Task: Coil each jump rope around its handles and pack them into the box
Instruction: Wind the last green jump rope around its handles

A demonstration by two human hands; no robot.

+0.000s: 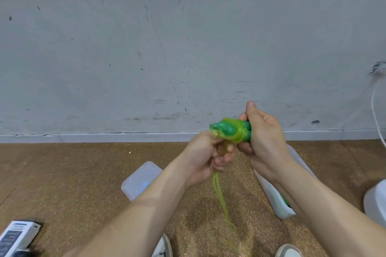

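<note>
The right hand [264, 139] is curled tight around the two green handles [226, 130], with the thumb sticking up. Yellow-green rope [221, 200] is wound around the handles. The left hand [203, 158] is just beside them, its fingers closed on the rope, and the loose rope hangs down from it toward the brown floor [73, 173]. The clear box [275, 198] sits on the floor under the right arm, with something green inside. Its lid [140, 179] lies apart to the left. Two shoes [165, 246] show at the bottom. A white carton [17, 238] lies in the left corner.
</note>
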